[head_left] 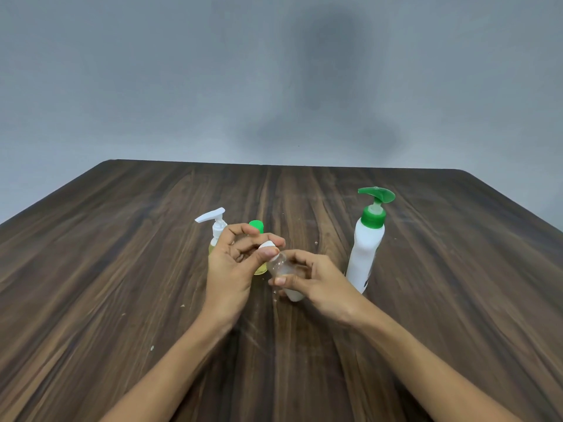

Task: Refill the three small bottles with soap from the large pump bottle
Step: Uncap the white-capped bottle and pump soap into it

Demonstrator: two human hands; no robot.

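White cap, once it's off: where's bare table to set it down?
Bare wooden table left of the small white-pump bottle, and right of the large white bottle with green pump. The far half is bare too. Crowded: centre, around both hands and the small green-capped bottle.

right hand (316, 281) gripping clear small bottle (281, 266), left hand (234, 263) pinching its white cap (268, 247), large pump bottle (367, 248) beside

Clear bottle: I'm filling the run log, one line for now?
left hand: on white cap | right hand: holds clear bottle | large pump bottle: upright, untouched
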